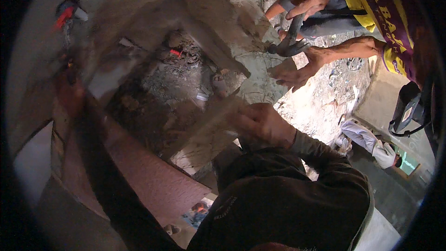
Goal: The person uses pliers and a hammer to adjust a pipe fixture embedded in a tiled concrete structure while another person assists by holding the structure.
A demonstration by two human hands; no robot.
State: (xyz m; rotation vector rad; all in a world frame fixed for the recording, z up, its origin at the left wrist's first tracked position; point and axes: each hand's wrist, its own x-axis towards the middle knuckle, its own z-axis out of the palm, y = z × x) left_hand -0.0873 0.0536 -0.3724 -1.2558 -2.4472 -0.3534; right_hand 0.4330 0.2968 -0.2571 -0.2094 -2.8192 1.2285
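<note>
My left arm reaches to the far left, where my left hand (70,94) is smeared by motion. A blurred, thin upright shape rises from that hand toward a red and grey part (67,17); its kind is unclear. My right hand (265,123) has its fingers curled at the upper end of a flat, rough board (204,128), which slants down to the left. Just beyond it lies a pale grey cracked slab (258,81). Across from me, a co-worker grips a dark hammer (292,37) in one hand and rests the other hand (302,72) on the slab's edge.
Rubble and dirt (174,76) fill the hollow ahead, with a small red scrap (175,52) in it. A blurred beam (206,42) slants across. A pinkish panel (139,162) lies beneath my left arm. Another person (371,144) is farther off at right.
</note>
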